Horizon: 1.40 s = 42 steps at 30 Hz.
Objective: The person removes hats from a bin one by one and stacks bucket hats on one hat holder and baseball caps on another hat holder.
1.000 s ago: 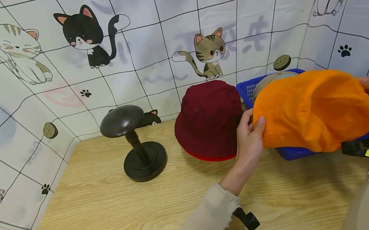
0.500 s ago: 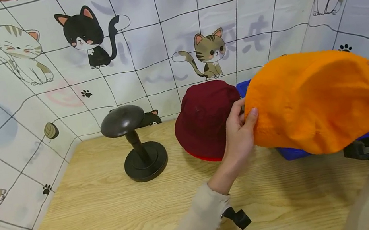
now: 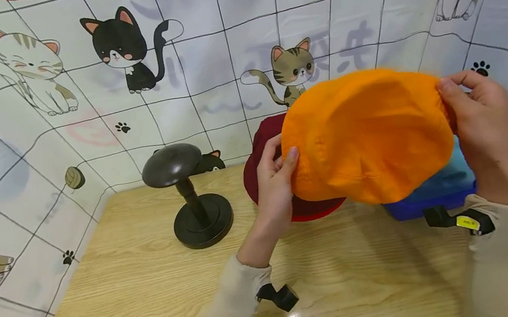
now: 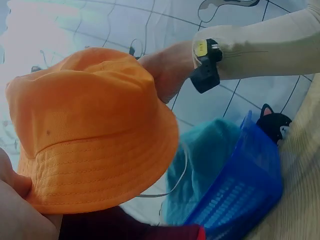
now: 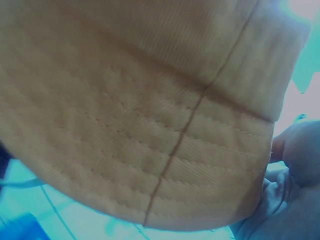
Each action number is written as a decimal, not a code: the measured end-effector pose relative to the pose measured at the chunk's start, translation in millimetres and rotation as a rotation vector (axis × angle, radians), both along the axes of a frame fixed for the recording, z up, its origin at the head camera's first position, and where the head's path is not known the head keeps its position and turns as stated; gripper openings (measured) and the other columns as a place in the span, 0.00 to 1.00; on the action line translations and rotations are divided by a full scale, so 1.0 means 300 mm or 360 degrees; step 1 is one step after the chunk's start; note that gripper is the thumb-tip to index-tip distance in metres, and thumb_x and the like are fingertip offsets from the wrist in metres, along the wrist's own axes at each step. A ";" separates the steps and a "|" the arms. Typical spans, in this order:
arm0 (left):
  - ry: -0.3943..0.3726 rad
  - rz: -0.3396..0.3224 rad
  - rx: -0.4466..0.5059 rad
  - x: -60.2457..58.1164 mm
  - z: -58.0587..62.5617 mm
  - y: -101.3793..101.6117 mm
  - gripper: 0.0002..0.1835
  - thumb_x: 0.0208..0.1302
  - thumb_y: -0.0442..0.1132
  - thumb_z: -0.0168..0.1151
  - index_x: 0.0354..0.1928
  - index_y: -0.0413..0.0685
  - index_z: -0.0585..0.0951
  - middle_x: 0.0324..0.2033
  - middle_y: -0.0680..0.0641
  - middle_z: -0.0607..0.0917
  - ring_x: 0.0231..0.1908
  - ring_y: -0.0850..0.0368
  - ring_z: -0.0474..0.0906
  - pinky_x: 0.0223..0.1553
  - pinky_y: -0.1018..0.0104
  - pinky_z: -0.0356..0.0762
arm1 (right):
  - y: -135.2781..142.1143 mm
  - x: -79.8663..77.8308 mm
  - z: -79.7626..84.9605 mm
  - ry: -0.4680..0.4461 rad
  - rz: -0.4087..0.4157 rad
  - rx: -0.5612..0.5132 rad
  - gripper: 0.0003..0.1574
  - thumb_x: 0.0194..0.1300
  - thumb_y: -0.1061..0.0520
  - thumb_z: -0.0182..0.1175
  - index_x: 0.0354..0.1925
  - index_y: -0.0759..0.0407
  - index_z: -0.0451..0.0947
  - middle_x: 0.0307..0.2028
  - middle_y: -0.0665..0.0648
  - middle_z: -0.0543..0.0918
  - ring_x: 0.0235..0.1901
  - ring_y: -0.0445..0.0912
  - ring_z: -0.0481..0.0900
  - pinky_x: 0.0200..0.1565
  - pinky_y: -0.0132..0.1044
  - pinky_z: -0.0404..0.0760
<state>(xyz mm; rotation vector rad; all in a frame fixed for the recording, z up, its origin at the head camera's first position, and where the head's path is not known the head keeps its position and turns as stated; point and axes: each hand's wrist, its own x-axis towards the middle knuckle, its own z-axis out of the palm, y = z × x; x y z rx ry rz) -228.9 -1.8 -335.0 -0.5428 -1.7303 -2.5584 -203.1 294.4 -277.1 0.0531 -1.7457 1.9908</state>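
Orange bucket hat [image 3: 370,134] is held up between two hands over the wooden table [image 3: 136,299]. From the left come a dark hat stand [image 3: 194,207], a maroon hat [image 3: 255,150] partly hidden behind, the left hand [image 3: 275,191] pinching the orange hat's near edge, the right hand [image 3: 486,127] gripping its opposite side, and a blue basket [image 3: 421,207] holding teal cloth [image 3: 451,174].

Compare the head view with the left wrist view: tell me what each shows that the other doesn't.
Only the head view: the black stand and brown striped cat print.
Only the left wrist view: the slotted side of the blue basket and a thin pale cord.
Both: the orange hat, left hand, right hand, dark red hat, teal fabric and the basket.
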 end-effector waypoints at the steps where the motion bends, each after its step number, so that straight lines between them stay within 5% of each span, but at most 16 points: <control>1: -0.0011 0.0003 0.0007 -0.005 -0.003 -0.017 0.17 0.78 0.40 0.56 0.65 0.57 0.76 0.52 0.44 0.85 0.49 0.54 0.84 0.52 0.63 0.85 | -0.014 -0.010 -0.005 0.0011 0.0020 -0.0026 0.12 0.73 0.50 0.63 0.43 0.58 0.80 0.32 0.50 0.83 0.27 0.41 0.77 0.30 0.23 0.80; 9: -0.0092 0.0073 0.0043 -0.045 -0.025 -0.119 0.16 0.79 0.40 0.55 0.64 0.55 0.74 0.50 0.49 0.83 0.50 0.54 0.82 0.50 0.63 0.84 | -0.112 -0.088 -0.042 0.0010 0.0274 -0.0205 0.09 0.74 0.53 0.63 0.42 0.58 0.83 0.46 0.53 0.75 0.40 0.44 0.75 0.39 0.24 0.82; 14: -0.0141 0.0122 0.0035 -0.066 -0.029 -0.152 0.15 0.80 0.42 0.55 0.64 0.57 0.73 0.46 0.49 0.83 0.46 0.53 0.83 0.49 0.63 0.83 | -0.144 -0.109 -0.057 0.0037 0.0478 -0.0198 0.10 0.75 0.63 0.56 0.46 0.58 0.84 0.48 0.53 0.80 0.39 0.45 0.78 0.38 0.28 0.82; 21: -0.0178 0.0149 0.0088 -0.093 -0.041 -0.192 0.13 0.79 0.43 0.55 0.61 0.58 0.74 0.42 0.50 0.86 0.43 0.54 0.85 0.47 0.63 0.84 | -0.174 -0.131 -0.077 -0.0055 0.0472 -0.0071 0.17 0.72 0.62 0.64 0.58 0.55 0.81 0.44 0.48 0.88 0.45 0.44 0.82 0.41 0.30 0.84; 29: -0.0197 0.0098 0.0142 -0.121 -0.049 -0.211 0.13 0.80 0.42 0.54 0.62 0.56 0.74 0.42 0.51 0.86 0.44 0.55 0.84 0.49 0.64 0.84 | -0.222 -0.160 -0.097 0.0042 0.0434 -0.0258 0.12 0.70 0.64 0.65 0.50 0.61 0.87 0.46 0.51 0.86 0.48 0.46 0.80 0.45 0.27 0.85; 37: -0.0320 0.0066 0.0207 -0.144 -0.058 -0.217 0.16 0.81 0.42 0.53 0.65 0.52 0.73 0.58 0.48 0.78 0.52 0.53 0.80 0.57 0.63 0.81 | -0.289 -0.199 -0.123 -0.0080 0.0492 -0.0341 0.32 0.73 0.70 0.44 0.70 0.59 0.74 0.67 0.49 0.70 0.64 0.45 0.68 0.61 0.31 0.73; 42: -0.0364 0.0073 0.0217 -0.153 -0.059 -0.228 0.17 0.81 0.42 0.53 0.66 0.51 0.72 0.60 0.47 0.77 0.55 0.53 0.79 0.61 0.61 0.79 | -0.298 -0.206 -0.141 -0.0180 0.0566 -0.0296 0.39 0.70 0.73 0.38 0.76 0.57 0.65 0.69 0.47 0.66 0.64 0.43 0.65 0.64 0.33 0.66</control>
